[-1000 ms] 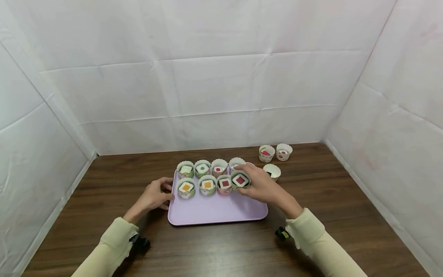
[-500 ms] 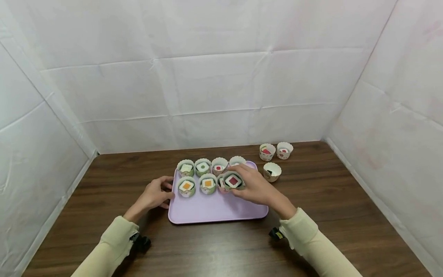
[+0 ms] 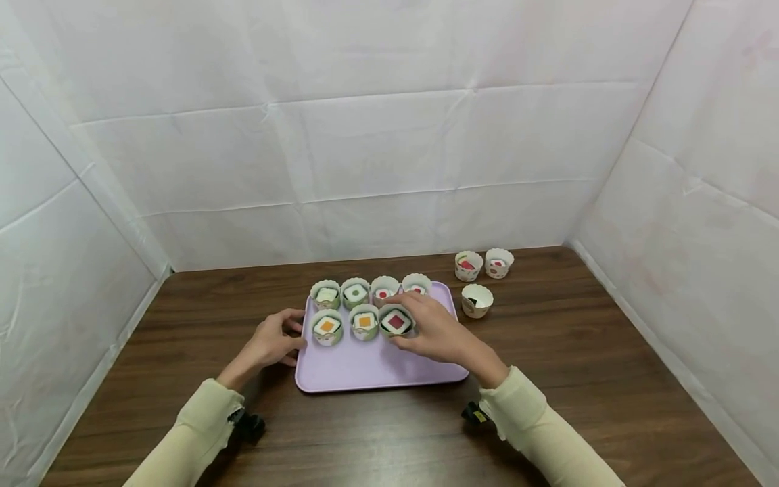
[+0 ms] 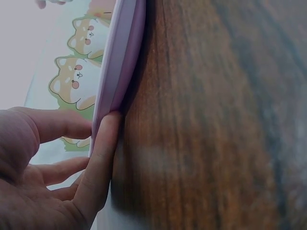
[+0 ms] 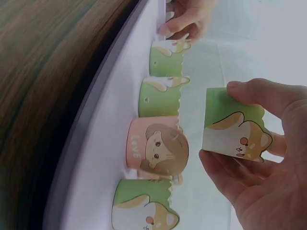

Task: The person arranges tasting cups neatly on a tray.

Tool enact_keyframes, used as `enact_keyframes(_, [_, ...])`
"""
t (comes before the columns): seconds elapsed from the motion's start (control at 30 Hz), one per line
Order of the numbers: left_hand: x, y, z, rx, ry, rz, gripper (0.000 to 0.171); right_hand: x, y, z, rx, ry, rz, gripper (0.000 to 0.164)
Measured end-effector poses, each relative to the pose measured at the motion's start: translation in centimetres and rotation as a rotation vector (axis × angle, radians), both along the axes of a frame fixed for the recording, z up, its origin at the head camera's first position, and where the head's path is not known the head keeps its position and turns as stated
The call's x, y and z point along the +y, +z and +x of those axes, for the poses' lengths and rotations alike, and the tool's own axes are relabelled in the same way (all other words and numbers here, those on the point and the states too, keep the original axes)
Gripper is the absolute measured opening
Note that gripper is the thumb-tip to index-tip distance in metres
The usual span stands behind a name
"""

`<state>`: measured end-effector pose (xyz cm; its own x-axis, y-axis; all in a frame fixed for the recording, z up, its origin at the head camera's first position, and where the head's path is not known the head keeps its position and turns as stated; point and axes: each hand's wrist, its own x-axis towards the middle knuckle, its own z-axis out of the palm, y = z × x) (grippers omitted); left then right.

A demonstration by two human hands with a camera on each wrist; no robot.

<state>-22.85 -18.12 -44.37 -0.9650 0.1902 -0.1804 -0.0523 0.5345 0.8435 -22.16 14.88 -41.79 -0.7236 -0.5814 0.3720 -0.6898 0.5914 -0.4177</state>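
My right hand point(image 3: 429, 328) pinches a green paper baking cup point(image 5: 230, 127) with a dog print, thumb on one side and fingers on the other. Inside it sits a sushi-like piece point(image 3: 396, 320) with a red square centre. In the right wrist view the cup hangs raised, apart from a pink paper cup point(image 5: 156, 146) on the lilac tray point(image 3: 365, 372). The held cup hides that pink cup in the head view. My left hand point(image 3: 274, 341) touches the tray's left edge, its fairly straight fingers point(image 4: 103, 143) against the outer wall.
Along the tray's back stands a row of filled paper cups point(image 3: 356, 294). Two green cups with orange-centred pieces point(image 3: 327, 327) are in front of it. Off the tray at the back right are three more cups point(image 3: 477, 302). White sheets point(image 3: 377, 149) surround the wooden table point(image 3: 578, 358).
My right hand has lifted the green cup from the right of the pink cup and shifted it left, to where it overlaps the pink cup. My left hand stays at the tray edge.
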Motion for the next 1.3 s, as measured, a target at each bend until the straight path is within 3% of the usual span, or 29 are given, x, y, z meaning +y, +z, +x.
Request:
enact_keyframes(0.23, [-0.1,0.0,-0.1,0.003,-0.007,-0.006,0.068,-0.9,0.0,0.4,0.012,0.002,0.01,0.06])
enact_keyframes(0.5, [-0.1,-0.2,-0.1,0.006,-0.004,-0.01,0.068,-2.7,-0.3,1.2,-0.086,0.032,0.051,0.06])
enact_keyframes(0.73, [0.0,-0.3,-0.1,0.01,0.002,-0.003,0.067,-4.6,-0.5,1.5,-0.082,0.057,0.075,0.062])
enact_keyframes(1.3, [-0.1,-0.4,-0.4,0.017,0.0,0.008,0.066,-8.2,-0.7,2.0,-0.177,0.085,0.111,0.072])
